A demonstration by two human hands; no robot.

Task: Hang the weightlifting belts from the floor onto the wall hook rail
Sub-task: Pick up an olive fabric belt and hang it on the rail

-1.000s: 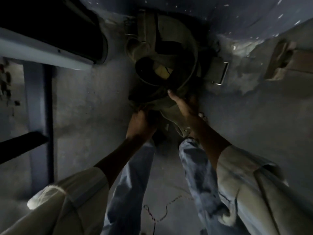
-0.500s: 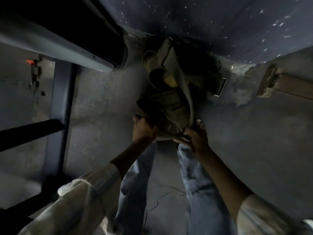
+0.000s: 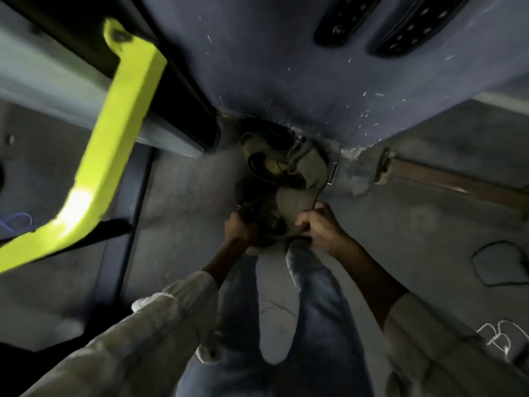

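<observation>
Head cam is pretty dark and blurry, but here's what you've got. The pile of weightlifting belts (image 3: 286, 179) is on the concrete floor (image 3: 415, 224), jammed right up against the foot of the blue wall (image 3: 286, 67), olive and tan straps tangled over each other with a metal buckle (image 3: 332, 173) poking out on the right side. Your left hand (image 3: 240, 229) is closed around the near left edge of the pile, fingers curled under a dark strap. Your right hand (image 3: 320, 227) is bunched into a fist on the pale belt end at the near right edge, thumb and fingers pinched tight on the fabric. Both hands are close together, just above your jeans (image 3: 315, 296). A bright yellow bar (image 3: 114, 133) cuts across on your left, attached to some dark frame. Two black perforated belts (image 3: 400, 21) hang up on the wall, top right. A thin loop of cable (image 3: 498, 263) lies on the floor off to your right.
</observation>
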